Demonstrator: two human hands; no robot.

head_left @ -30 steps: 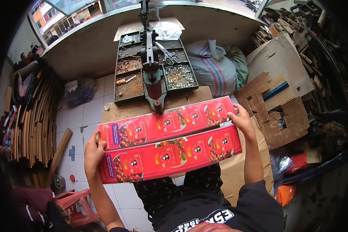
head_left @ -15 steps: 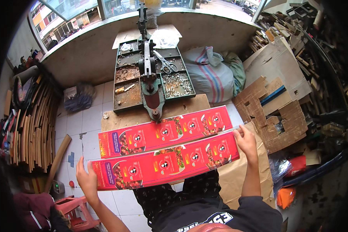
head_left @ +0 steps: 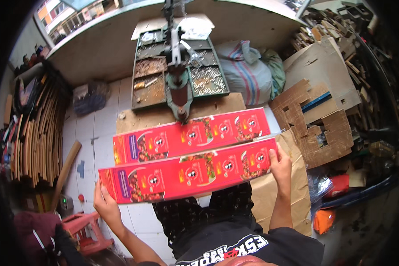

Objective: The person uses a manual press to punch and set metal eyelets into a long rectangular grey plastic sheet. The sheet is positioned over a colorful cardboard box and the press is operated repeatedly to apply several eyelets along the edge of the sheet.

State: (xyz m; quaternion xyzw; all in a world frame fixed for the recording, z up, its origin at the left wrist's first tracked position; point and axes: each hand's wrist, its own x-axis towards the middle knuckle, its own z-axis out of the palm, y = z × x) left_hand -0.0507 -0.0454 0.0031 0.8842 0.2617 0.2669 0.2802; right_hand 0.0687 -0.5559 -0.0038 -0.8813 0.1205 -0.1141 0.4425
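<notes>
Left hand [head_left: 105,205] and right hand [head_left: 280,165] each gripped an end of the near red carton [head_left: 188,170] — its long axis running left-right.

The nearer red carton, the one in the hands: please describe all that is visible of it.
The nearer red carton is a long flat printed cardboard piece, red with food pictures and a purple panel at its left end. It is held slightly tilted, the left hand at its lower left corner, the right hand at its right end.
</notes>
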